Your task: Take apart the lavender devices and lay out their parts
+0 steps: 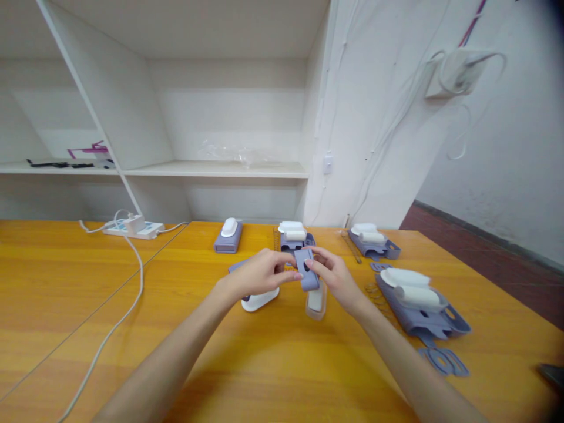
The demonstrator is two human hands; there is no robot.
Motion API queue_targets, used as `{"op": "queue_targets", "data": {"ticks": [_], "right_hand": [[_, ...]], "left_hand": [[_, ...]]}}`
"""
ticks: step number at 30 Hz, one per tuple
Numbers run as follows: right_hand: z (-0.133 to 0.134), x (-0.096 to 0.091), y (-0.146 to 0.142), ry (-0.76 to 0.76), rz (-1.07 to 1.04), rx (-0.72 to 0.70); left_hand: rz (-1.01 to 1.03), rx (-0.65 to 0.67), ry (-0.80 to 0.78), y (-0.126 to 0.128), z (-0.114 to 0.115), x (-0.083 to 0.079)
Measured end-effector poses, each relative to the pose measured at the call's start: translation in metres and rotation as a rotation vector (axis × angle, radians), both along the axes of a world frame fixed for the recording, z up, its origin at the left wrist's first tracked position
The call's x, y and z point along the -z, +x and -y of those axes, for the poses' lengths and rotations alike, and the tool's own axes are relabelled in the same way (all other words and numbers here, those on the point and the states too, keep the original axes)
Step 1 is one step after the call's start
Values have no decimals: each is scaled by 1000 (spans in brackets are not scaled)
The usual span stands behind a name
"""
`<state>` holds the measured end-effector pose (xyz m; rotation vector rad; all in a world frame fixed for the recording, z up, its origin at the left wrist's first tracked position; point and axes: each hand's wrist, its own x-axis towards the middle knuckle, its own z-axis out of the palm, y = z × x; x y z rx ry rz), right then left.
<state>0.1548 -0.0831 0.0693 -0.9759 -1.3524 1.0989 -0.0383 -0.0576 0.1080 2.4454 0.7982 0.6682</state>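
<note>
Above the middle of the table, my left hand (263,271) and my right hand (337,275) both grip a small purple plastic piece (307,271) with a dark oval hole. Fingers of each hand are closed on its sides. Just below it is a pale, see-through box-like part (316,302), partly covered by the piece; whether they touch I cannot tell. A white rounded part (261,299) lies by my left wrist, with a purple part partly hidden under the hand.
A purple case with a white top (229,228) stands at the back. Parts sets (294,230), (373,239) and a nearer purple shell with white cylinder (418,296) lie rightward, with coiled springs and flat purple rings (444,361). A power strip (134,228) trails a white cable (140,282) leftward.
</note>
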Motion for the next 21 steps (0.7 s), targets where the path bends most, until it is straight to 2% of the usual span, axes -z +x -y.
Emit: {"op": "queue_targets", "data": {"ticks": [4, 7, 10, 13, 18, 21], "right_hand": [[-12, 2, 27, -135, -209, 273], [-18, 0, 51, -102, -249, 410], [-16, -1, 51, -22, -9, 361], [-11, 4, 31, 40, 270, 283], [-7, 18, 3, 145, 745, 365], [-4, 22, -2, 212, 899, 405]], "left_hand": [[3, -66, 62, -10, 0, -3], [141, -187, -39, -27, -9, -2], [377, -306, -202, -32, -19, 0], [600, -363, -331, -20, -23, 3], [853, -246, -708, 12, -19, 9], [938, -266, -813, 29, -16, 13]]}}
